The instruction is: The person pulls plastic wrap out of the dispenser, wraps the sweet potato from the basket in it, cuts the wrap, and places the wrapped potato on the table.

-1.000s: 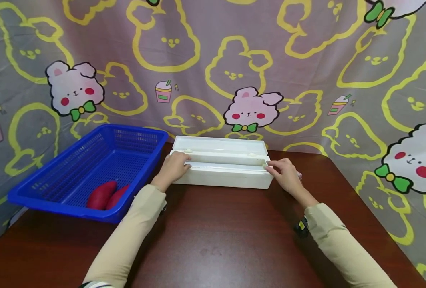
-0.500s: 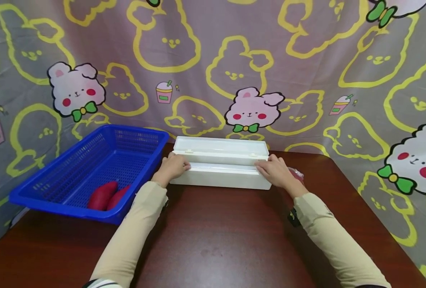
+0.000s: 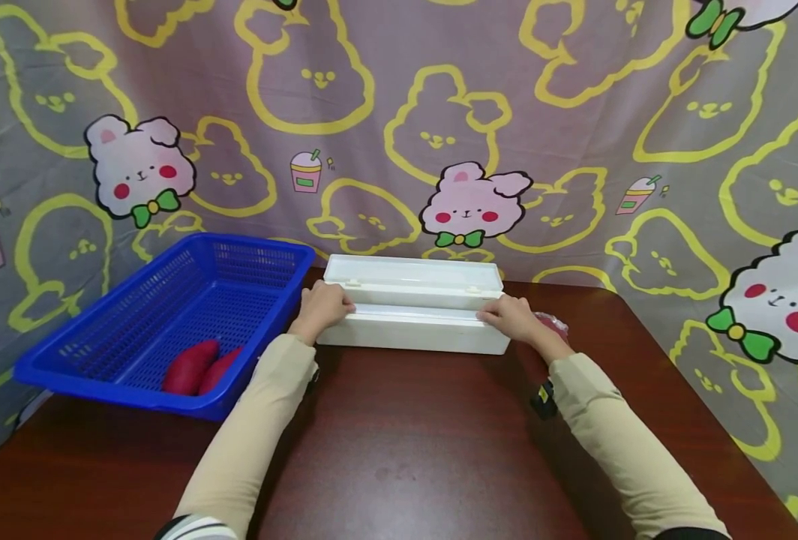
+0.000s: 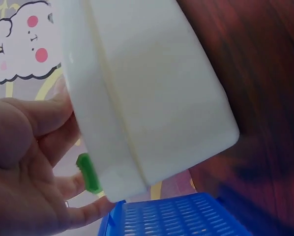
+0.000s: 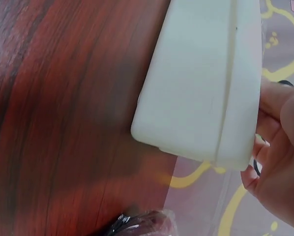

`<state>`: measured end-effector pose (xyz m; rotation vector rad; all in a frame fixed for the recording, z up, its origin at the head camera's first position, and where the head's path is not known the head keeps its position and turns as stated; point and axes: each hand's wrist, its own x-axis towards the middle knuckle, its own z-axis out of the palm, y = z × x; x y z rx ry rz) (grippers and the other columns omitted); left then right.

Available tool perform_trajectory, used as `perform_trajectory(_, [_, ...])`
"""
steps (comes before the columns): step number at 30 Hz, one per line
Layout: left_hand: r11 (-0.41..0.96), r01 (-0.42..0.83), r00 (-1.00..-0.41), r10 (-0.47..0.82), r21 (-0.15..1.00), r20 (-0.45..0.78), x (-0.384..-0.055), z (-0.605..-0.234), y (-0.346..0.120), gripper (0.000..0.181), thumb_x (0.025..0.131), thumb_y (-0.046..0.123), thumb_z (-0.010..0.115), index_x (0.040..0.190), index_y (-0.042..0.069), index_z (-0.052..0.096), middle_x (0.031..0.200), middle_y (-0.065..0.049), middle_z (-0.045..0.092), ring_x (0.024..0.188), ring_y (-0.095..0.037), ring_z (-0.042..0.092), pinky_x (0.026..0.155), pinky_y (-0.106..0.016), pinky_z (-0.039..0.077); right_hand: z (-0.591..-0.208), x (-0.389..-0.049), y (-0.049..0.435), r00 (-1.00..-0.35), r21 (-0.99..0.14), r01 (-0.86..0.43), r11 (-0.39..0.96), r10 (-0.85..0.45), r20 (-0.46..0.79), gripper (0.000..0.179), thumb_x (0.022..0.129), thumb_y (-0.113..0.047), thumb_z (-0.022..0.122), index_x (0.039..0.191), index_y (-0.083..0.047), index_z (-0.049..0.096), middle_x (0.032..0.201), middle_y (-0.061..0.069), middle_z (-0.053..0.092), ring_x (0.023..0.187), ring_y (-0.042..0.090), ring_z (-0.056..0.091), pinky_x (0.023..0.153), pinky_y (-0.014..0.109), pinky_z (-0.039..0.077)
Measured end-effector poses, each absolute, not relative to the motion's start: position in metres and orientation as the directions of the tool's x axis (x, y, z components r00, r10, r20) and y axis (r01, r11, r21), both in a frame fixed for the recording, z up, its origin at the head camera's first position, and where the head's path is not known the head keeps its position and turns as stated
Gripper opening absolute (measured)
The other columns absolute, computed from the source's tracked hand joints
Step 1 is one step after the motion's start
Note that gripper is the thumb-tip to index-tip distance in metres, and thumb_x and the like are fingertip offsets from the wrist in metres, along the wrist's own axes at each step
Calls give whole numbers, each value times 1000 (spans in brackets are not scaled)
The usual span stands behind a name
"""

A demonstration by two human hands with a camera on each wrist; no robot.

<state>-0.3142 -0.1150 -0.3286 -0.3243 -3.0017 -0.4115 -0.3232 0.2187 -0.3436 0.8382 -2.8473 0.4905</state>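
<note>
A long white box (image 3: 412, 332) stands on the table, its hinged lid (image 3: 412, 271) tipped back. At its left end, my left hand (image 3: 323, 304) grips the top, fingertips reaching into the long opening. My right hand (image 3: 512, 318) holds the other end the same way. In the left wrist view the thumb and fingers of the left hand (image 4: 34, 162) meet the box's upper edge (image 4: 83, 98), and a small green piece (image 4: 89, 173) shows beside it. From the right wrist, the right hand (image 5: 279, 147) is seen at the box's rim (image 5: 245, 98). What the fingertips touch inside is hidden.
A blue plastic basket (image 3: 250, 259) sits left of the box, with two red, sweet-potato-shaped items (image 3: 190, 367) in it. Behind the right hand lies a reddish thing in clear plastic (image 3: 553, 324). A patterned cloth (image 3: 372, 97) hangs behind the brown table (image 3: 399, 450).
My right hand has moved left, from the box's right end onto its top, uncovering the plastic-wrapped thing. The left hand has shifted only slightly at the left end.
</note>
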Motion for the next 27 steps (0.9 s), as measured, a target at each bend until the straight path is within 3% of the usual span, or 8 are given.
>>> perform_trajectory(3, [940,230,-970,201,253,136,-316,-330,-114,14,84,22,62,84,14,74,85,-4,67,83,-27,55,74,-45,36,-343,-324,217,-844,-270,-534,801,-486,228,27,87,-14,57,60,-9,56,49,-6,35,50,12,34,56,31,25])
perform_trajectory(9, [937,269,-942,207,222,265,-322,-338,-112,14,84,17,60,76,12,71,79,-5,66,75,-25,59,69,-43,42,-347,-327,213,-841,-203,-512,835,-439,316,24,85,-11,59,62,-6,55,54,-1,46,57,18,42,57,33,35])
perform_trajectory(14, [944,289,-897,210,158,389,-327,-344,-111,16,83,11,58,69,9,65,76,-9,64,73,-30,58,64,-42,44,-352,-331,209,-753,38,-539,841,-502,426,16,86,-10,58,72,-3,57,64,8,54,65,28,46,58,37,40])
perform_trajectory(16, [949,286,-884,208,133,419,-328,-345,-111,14,83,12,59,71,9,66,76,-11,62,74,-31,57,63,-42,44,-353,-332,207,-713,128,-534,836,-527,463,15,87,-10,57,74,-2,56,65,11,53,64,29,47,56,38,42])
perform_trajectory(19, [957,276,-879,212,93,428,-330,-346,-110,12,84,15,59,77,10,67,76,-12,57,73,-31,55,60,-42,45,-356,-333,207,-693,176,-513,840,-527,493,14,88,-11,55,77,-4,52,63,12,51,63,30,49,51,39,42])
perform_trajectory(27, [963,256,-849,264,-80,459,-331,-348,-108,13,86,21,58,85,10,66,79,-15,54,61,-31,57,48,-41,46,-357,-332,208,-720,219,-449,866,-496,485,10,86,-16,53,82,-9,48,48,6,46,48,29,50,39,40,38])
